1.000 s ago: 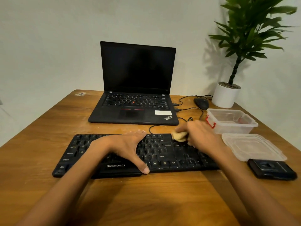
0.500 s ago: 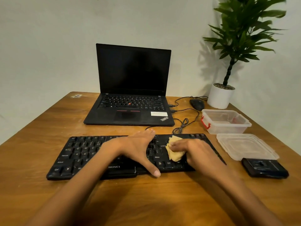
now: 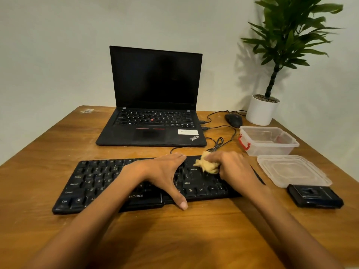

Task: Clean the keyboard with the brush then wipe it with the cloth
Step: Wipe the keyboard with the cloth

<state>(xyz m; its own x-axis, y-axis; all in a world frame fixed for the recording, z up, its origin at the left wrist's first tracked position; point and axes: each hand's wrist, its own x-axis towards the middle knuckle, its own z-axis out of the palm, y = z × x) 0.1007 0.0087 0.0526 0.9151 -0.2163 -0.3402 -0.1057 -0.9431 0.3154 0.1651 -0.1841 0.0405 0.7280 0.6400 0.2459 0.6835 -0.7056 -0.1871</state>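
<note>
With your left grip (image 3: 161, 175) spread flat, pinning the black keyboard (image 3: 93, 183) at lower centre, and your right grip (image 3: 231, 167) curled round the bunched yellow cloth (image 3: 207, 165) on its right-side keys, wipe lightly row by row.

A plain, pale wall (image 3: 58, 45) is seen behind everything, softly lit. The foreground is filled by a wooden counter (image 3: 174, 239), whose warm brown surface is marked by pale scuffs. At the counter's far right corner a leafy green plant (image 3: 291, 35) is stood in a white pot (image 3: 260, 111), and a soft shadow of its leaves is thrown on the wall to its left.
</note>
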